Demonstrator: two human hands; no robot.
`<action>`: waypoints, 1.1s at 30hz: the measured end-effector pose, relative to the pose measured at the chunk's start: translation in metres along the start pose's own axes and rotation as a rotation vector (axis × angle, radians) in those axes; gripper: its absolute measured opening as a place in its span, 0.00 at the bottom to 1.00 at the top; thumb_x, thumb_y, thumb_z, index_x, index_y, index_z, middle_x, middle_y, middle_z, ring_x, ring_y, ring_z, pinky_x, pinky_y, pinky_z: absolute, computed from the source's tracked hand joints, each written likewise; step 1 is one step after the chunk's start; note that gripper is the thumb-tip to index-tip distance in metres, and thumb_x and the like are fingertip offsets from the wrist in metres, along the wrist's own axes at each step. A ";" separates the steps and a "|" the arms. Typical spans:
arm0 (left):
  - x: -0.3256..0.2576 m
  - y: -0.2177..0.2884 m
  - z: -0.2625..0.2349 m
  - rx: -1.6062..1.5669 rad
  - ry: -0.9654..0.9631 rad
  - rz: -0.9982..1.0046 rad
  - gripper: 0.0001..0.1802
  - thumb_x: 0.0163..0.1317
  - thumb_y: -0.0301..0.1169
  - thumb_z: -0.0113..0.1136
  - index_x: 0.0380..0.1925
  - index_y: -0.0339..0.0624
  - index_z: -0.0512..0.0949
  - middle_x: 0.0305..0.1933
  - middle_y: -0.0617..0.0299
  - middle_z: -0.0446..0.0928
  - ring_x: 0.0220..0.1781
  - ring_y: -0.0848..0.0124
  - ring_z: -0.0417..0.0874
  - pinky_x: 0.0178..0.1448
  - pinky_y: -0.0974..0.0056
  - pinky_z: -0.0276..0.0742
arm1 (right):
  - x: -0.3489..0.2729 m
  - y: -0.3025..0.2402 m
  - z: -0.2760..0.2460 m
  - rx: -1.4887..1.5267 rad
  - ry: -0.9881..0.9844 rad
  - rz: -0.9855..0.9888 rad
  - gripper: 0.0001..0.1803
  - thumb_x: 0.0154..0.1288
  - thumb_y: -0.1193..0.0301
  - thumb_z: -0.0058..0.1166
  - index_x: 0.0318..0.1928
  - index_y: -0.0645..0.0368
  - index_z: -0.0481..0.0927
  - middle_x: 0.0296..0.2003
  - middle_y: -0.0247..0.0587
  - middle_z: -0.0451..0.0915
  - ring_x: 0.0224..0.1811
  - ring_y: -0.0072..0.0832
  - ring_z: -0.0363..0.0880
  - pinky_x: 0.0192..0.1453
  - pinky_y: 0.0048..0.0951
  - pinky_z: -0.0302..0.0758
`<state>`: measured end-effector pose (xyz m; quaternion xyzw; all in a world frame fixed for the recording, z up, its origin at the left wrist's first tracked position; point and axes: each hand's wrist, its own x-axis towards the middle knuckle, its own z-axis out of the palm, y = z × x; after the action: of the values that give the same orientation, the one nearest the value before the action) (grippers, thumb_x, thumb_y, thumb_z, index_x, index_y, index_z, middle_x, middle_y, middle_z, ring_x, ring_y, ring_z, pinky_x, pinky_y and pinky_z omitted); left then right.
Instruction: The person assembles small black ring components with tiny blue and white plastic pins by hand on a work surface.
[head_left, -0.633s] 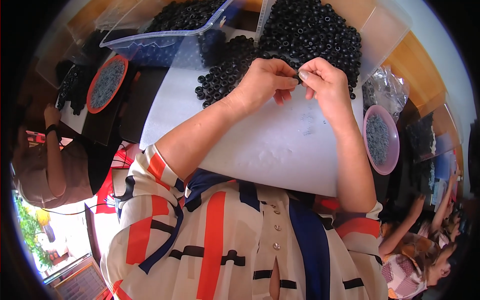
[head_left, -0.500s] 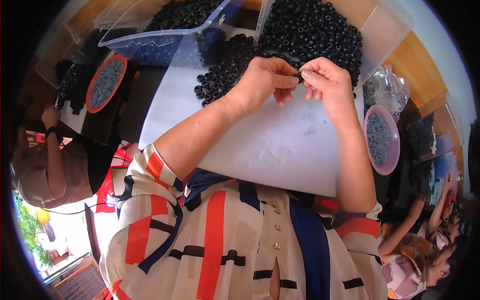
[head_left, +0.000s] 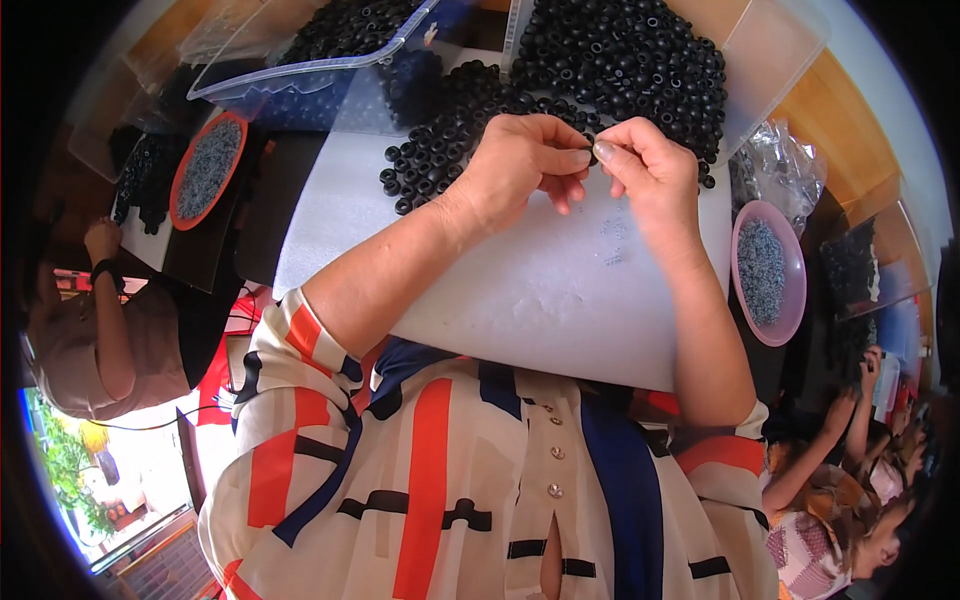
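Observation:
My left hand [head_left: 515, 165] and my right hand [head_left: 652, 172] meet over the far part of a white foam sheet [head_left: 480, 300]. Thumb and fingers of the left pinch a small black round part [head_left: 590, 148], mostly hidden by the fingertips. The right thumb and forefinger close on the same part from the other side. Just beyond, a heap of black round hollow parts [head_left: 440, 145] spills over the sheet. Below the hands, several tiny grey-blue pieces [head_left: 613, 240] lie scattered on the foam.
A clear bin [head_left: 745, 75] of black parts stands at the far side, another clear bin [head_left: 330, 65] to its left. A pink bowl [head_left: 795, 270] of tiny grey pieces sits at right, an orange bowl [head_left: 178, 205] at left. Co-workers sit on both sides; one person's hand [head_left: 102, 238] shows at left.
Both hands have shifted slightly left and stay together at the black part. My right forefinger and thumb have closed in on it. At far right, a co-worker's arms have moved.

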<state>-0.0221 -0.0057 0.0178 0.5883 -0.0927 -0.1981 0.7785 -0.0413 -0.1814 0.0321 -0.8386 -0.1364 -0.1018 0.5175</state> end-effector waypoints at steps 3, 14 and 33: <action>0.001 -0.003 -0.001 -0.003 0.006 0.010 0.06 0.63 0.22 0.60 0.38 0.29 0.79 0.30 0.54 0.80 0.28 0.68 0.83 0.30 0.65 0.79 | -0.001 0.002 -0.001 -0.128 0.013 -0.165 0.01 0.63 0.79 0.56 0.35 0.64 0.78 0.26 0.40 0.79 0.23 0.26 0.75 0.30 0.27 0.71; 0.000 -0.003 0.004 0.118 0.040 0.058 0.06 0.61 0.21 0.61 0.36 0.29 0.79 0.29 0.57 0.80 0.27 0.70 0.82 0.29 0.66 0.79 | -0.005 -0.003 0.002 -0.481 0.126 -0.404 0.02 0.59 0.79 0.56 0.33 0.62 0.76 0.30 0.45 0.81 0.29 0.42 0.81 0.32 0.36 0.74; -0.003 -0.005 0.006 0.101 0.032 0.084 0.06 0.61 0.22 0.62 0.36 0.29 0.79 0.29 0.57 0.80 0.27 0.70 0.82 0.28 0.66 0.79 | -0.004 -0.001 0.001 -0.578 0.160 -0.462 0.07 0.59 0.74 0.59 0.29 0.58 0.73 0.26 0.42 0.80 0.23 0.40 0.80 0.25 0.37 0.73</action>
<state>-0.0279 -0.0109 0.0145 0.6256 -0.1146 -0.1509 0.7568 -0.0455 -0.1805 0.0309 -0.8866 -0.2466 -0.3155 0.2317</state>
